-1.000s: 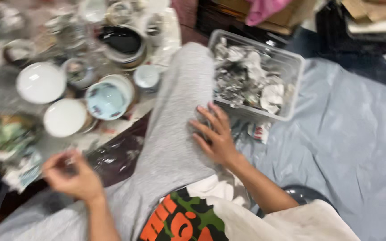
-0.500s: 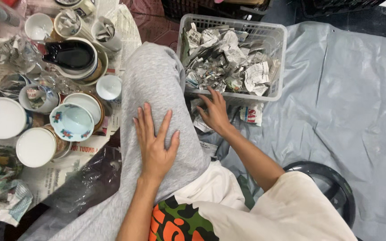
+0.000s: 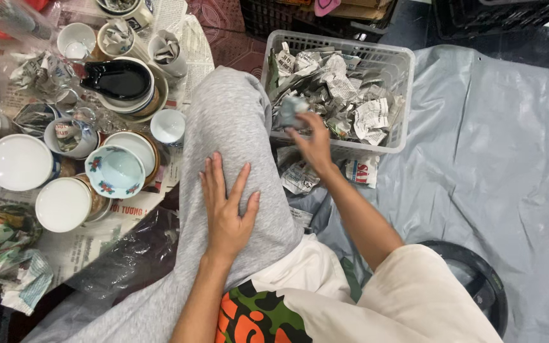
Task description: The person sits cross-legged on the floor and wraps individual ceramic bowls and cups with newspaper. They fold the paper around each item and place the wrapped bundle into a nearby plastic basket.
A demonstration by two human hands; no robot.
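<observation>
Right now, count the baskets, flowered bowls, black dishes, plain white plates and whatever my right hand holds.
White plastic basket: 1
Flowered bowl: 1
Black dish: 1
Plain white plates: 2
Paper-wrapped piece in right hand: 1
Total: 6

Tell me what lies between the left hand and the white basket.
In the head view, the grey trouser leg fills that stretch: the left hand rests flat on it, and the leg runs up beside the basket. Nothing else lies between.
</observation>
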